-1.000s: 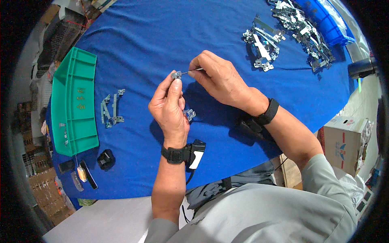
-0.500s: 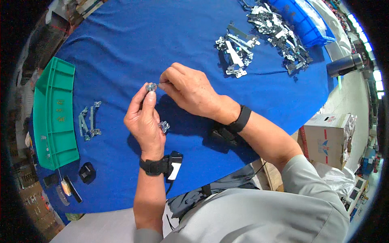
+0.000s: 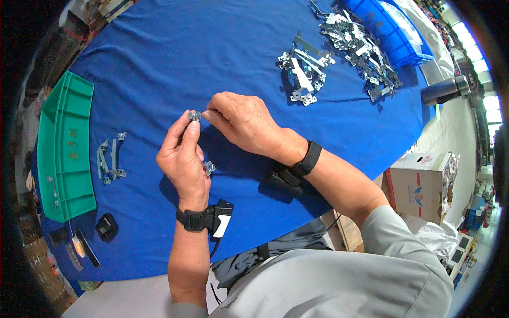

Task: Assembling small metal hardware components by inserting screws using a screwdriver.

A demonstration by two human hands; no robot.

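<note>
My left hand [image 3: 183,153] is closed round a metal bracket. One end of the bracket [image 3: 194,115] sticks up between thumb and index finger; its other end [image 3: 209,168] pokes out by the heel of the palm, and the middle is hidden in the hand. Just to the right, my right hand [image 3: 246,124] pinches a thin rod-like piece [image 3: 203,114] against the upper end. Most of that piece is covered by the fingertips. On the cloth left of my hands lie a few similar metal brackets [image 3: 114,158].
A green divided tray [image 3: 66,146] with small brass-coloured parts stands at the left. Black items [image 3: 107,227] lie below it. At the far right are heaps of brackets [image 3: 305,74], a blue crate [image 3: 389,32] and a metal cylinder [image 3: 445,90]. A carton [image 3: 419,185] stands beyond the table edge.
My right fingertips have come down slightly, level with the bracket's end, and less of the thin piece shows. The left hand keeps its hold. The whole view has shifted a little.
</note>
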